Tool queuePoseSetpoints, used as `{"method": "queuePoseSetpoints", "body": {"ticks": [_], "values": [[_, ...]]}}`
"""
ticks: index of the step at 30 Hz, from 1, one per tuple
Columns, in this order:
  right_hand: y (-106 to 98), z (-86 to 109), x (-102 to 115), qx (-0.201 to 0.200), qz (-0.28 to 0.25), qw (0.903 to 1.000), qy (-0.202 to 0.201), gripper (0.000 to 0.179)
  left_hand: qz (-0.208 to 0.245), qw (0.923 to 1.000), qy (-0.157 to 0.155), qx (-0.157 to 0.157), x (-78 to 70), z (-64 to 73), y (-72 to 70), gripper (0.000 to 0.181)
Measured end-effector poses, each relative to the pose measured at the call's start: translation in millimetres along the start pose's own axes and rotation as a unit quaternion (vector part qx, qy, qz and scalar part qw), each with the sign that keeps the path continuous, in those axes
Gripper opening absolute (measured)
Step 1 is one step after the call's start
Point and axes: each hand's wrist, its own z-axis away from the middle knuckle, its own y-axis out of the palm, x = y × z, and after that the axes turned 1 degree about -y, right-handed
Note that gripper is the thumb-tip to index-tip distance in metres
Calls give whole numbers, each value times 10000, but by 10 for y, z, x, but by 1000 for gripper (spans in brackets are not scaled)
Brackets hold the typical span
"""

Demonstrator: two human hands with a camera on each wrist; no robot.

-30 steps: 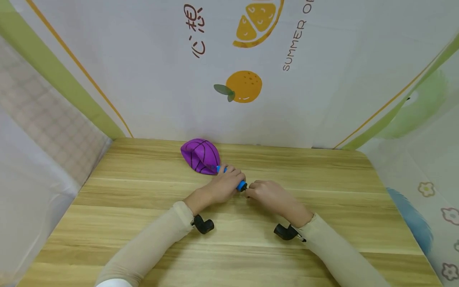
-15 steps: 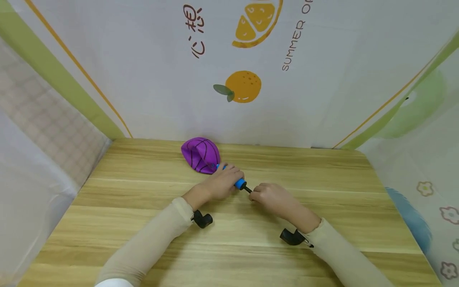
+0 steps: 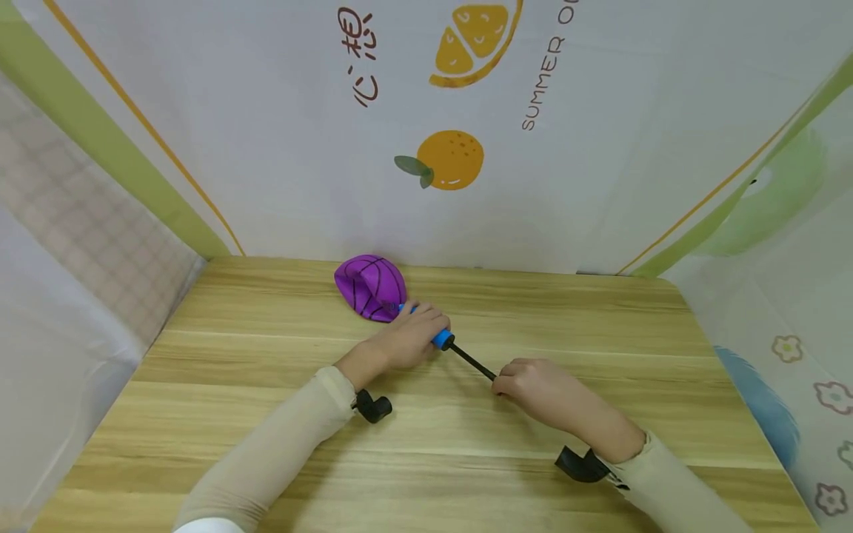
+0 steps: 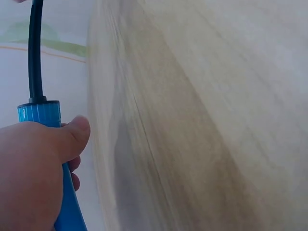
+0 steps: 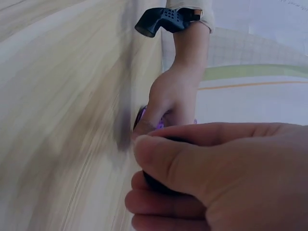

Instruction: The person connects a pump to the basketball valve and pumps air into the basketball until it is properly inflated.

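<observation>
Head view: left grip [image 3: 412, 337] wraps the blue pump [image 3: 441, 339], purple ball [image 3: 370, 287] on the worktop [image 3: 280, 311] at its ten o'clock; right grip [image 3: 540, 389], four o'clock, pinches the black rod [image 3: 472, 360]. Cloth [image 3: 293, 163] at twelve reads "SUMMER", "心", "想". Left wrist: rod at twelve. Right wrist: fingers [image 5: 159, 206] clasp a black handle [image 5: 161, 186].
</observation>
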Motion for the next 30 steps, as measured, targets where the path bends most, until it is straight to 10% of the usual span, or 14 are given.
{"method": "queuePoseSetpoints", "body": {"ticks": [30], "values": [[243,-620,-136,-170,-194,9997,26,4,-413,9991,33,38,-85,42,-31,19]]}}
